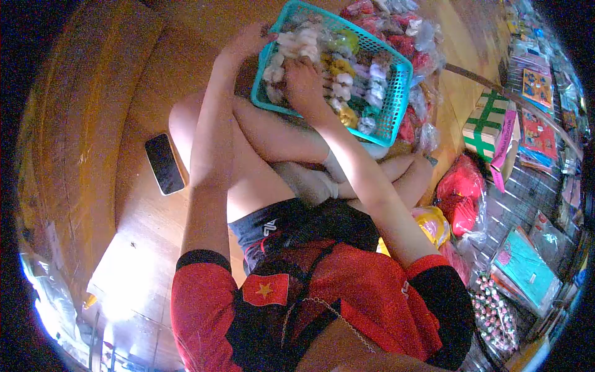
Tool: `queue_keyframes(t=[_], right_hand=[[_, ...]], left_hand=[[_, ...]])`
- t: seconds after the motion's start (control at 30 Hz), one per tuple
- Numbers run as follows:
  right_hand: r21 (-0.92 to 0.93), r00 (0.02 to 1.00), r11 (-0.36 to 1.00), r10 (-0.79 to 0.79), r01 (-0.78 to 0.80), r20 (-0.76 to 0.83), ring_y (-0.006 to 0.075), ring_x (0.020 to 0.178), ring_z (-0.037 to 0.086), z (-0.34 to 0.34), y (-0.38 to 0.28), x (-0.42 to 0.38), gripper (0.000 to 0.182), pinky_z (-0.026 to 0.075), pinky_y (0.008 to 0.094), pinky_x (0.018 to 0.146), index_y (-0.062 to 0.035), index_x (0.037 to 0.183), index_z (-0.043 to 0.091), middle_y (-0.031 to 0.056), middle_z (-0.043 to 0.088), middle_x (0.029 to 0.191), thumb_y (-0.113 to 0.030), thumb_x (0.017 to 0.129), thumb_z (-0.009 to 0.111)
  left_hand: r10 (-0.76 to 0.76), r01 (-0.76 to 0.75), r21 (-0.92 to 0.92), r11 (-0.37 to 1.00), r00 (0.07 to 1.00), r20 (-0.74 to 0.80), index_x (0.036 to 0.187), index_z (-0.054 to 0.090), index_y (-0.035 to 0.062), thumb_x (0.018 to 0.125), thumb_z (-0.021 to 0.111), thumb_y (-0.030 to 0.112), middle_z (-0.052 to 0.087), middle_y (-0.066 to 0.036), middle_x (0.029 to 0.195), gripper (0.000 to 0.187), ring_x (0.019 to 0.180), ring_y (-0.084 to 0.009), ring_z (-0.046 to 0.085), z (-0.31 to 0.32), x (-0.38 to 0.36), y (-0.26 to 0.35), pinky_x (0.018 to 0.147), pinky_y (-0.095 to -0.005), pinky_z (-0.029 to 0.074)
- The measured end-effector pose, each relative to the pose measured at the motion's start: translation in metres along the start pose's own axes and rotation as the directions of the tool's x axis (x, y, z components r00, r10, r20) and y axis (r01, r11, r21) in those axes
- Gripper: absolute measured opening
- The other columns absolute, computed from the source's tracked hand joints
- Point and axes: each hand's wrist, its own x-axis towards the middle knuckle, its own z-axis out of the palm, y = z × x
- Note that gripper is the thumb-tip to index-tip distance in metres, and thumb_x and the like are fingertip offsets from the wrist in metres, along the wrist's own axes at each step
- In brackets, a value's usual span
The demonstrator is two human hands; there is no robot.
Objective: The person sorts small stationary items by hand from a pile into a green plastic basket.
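A teal plastic basket point(401, 115) lies tilted across the top middle, holding rows of small soft bundles in cream, mustard, white, grey and green. At its upper left rim is my left hand point(248, 42), with its fingers closed over the edge. My right hand point(304, 84) reaches into the left part of the basket. Its fingers are bent and pressed together on the cream bundles point(300, 44), and the fingertips are partly hidden among them. Clear plastic covers some of the bundles near the top left corner.
A phone point(165, 163) lies on the wooden floor at the left. Plastic bags with red contents point(462, 192) are at the right, with more behind the basket. Farther right are a green-taped box point(486, 124) and flat packets point(527, 266). My crossed legs are below the basket.
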Motion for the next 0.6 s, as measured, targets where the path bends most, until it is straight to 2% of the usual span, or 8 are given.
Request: queue_keyframes(t=[0.07,0.17,0.2,0.27,0.37,0.47,0.57,0.6], right_hand=[[-0.016,0.999,1.0,0.001,0.0,0.042,0.0344,0.082,0.056,-0.002,0.002,0.004,0.029,0.045,0.0441,0.071,-0.0013,0.099,0.052,0.0208,0.056,0.094,-0.015,0.073,0.051],[0.249,0.997,0.968,0.043,-0.023,-0.071,0.0325,0.089,0.051,-0.015,0.003,-0.006,0.043,0.038,0.0447,0.076,-0.0044,0.095,0.051,0.0171,0.056,0.088,-0.028,0.062,0.066],[0.191,0.996,0.981,0.036,-0.019,-0.084,0.0323,0.089,0.052,-0.011,0.004,-0.006,0.044,0.038,0.0447,0.077,-0.0044,0.095,0.052,0.017,0.056,0.088,-0.029,0.062,0.067],[0.073,0.994,0.997,0.027,-0.019,-0.109,0.0317,0.088,0.052,-0.002,0.005,-0.005,0.045,0.037,0.0448,0.078,-0.0045,0.094,0.052,0.0169,0.056,0.087,-0.031,0.061,0.067],[-0.053,0.998,0.997,0.051,-0.049,0.032,0.0302,0.092,0.051,-0.013,-0.009,0.001,0.035,0.036,0.0432,0.078,-0.0053,0.092,0.055,0.0166,0.056,0.09,-0.027,0.065,0.062],[-0.308,0.997,0.951,-0.05,0.027,-0.064,0.0282,0.097,0.049,0.015,-0.005,0.01,0.025,0.036,0.0414,0.077,-0.0059,0.086,0.058,0.0153,0.056,0.092,-0.022,0.068,0.056],[-0.392,0.987,0.92,-0.089,0.029,-0.136,0.027,0.099,0.047,0.025,-0.001,0.012,0.02,0.036,0.0404,0.076,-0.0062,0.083,0.06,0.0144,0.056,0.093,-0.017,0.069,0.051],[-0.377,0.995,0.925,-0.081,0.052,-0.061,0.0275,0.099,0.047,0.022,0.0,0.011,0.022,0.036,0.0412,0.077,-0.0063,0.086,0.059,0.0142,0.056,0.093,-0.018,0.068,0.053]], left_hand=[[-0.035,0.036,0.037,0.999,0.999,-0.037,0.105,0.054,0.0021,0.078,0.053,0.033,0.056,-0.018,0.104,0.041,0.095,-0.0331,0.054,-0.001,-0.004,0.006,0.082,-0.0408,0.042],[-0.021,0.02,0.043,0.999,1.0,0.011,0.105,0.054,0.002,0.079,0.052,0.031,0.056,-0.018,0.102,0.039,0.094,-0.0339,0.054,-0.009,-0.008,0.018,0.082,-0.041,0.042],[-0.004,0.002,0.036,0.999,0.999,0.045,0.105,0.054,0.002,0.079,0.052,0.03,0.056,-0.019,0.101,0.038,0.093,-0.0342,0.054,-0.011,-0.008,0.02,0.082,-0.0411,0.042],[-0.007,0.007,0.091,0.996,1.0,-0.007,0.105,0.054,0.0021,0.08,0.052,0.029,0.057,-0.02,0.1,0.037,0.093,-0.0348,0.054,0.006,0.003,0.002,0.081,-0.0415,0.042],[0.008,-0.009,0.068,0.998,1.0,0.006,0.105,0.054,0.0015,0.08,0.051,0.029,0.056,-0.021,0.1,0.037,0.093,-0.0352,0.054,0.011,0.01,-0.007,0.08,-0.0415,0.042],[0.044,-0.044,0.002,0.999,0.999,-0.019,0.104,0.053,0.0004,0.08,0.051,0.028,0.056,-0.021,0.1,0.037,0.093,-0.0351,0.054,0.017,0.014,-0.022,0.08,-0.0414,0.042],[0.057,-0.055,0.023,0.998,0.995,-0.081,0.105,0.053,-0.0004,0.081,0.051,0.028,0.056,-0.021,0.101,0.038,0.094,-0.0343,0.054,0.02,0.012,-0.023,0.081,-0.041,0.042],[0.062,-0.058,0.042,0.997,0.993,-0.099,0.105,0.052,-0.0006,0.081,0.051,0.028,0.056,-0.021,0.101,0.038,0.095,-0.034,0.054,0.02,0.01,-0.015,0.082,-0.0408,0.042]])
